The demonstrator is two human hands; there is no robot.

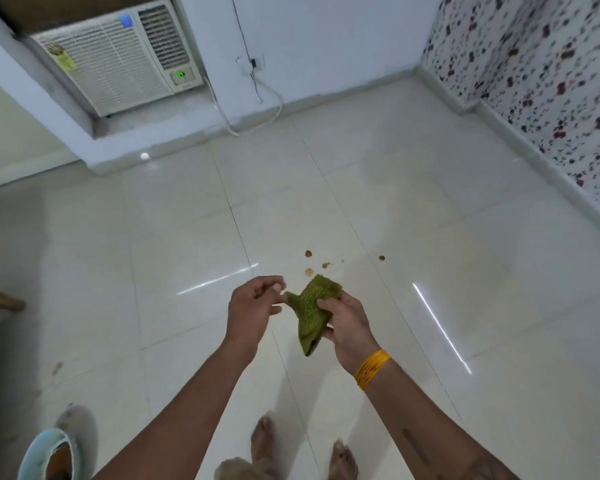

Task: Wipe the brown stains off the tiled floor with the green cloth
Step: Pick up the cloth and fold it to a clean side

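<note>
— Over the pale tiled floor, out in front of the person's bare feet, both hands are raised. See the green cloth?

— Yes, it hangs crumpled between the hands, up in the air, not touching the tiles. The right hand grips it, fingers curled round its upper part, and a loose end dangles below the palm.

— And the left hand?

— Its fingers are bent, and the fingertips meet a pulled-out corner of the cloth. It looks like a pinch on that corner, though the blur there keeps me from being sure.

— Where are the brown stains?

— On the floor just past the cloth: a small cluster of blots, and one more spot off to the right, apart from the rest.

— Anything else round about?

— Yellow bangles on the right wrist. A window air conditioner sits low against the far wall with a green display lit, and a white cord loops down beside it. The right-hand wall is white with dark speckles. A light blue bucket stands at the near left.
</note>
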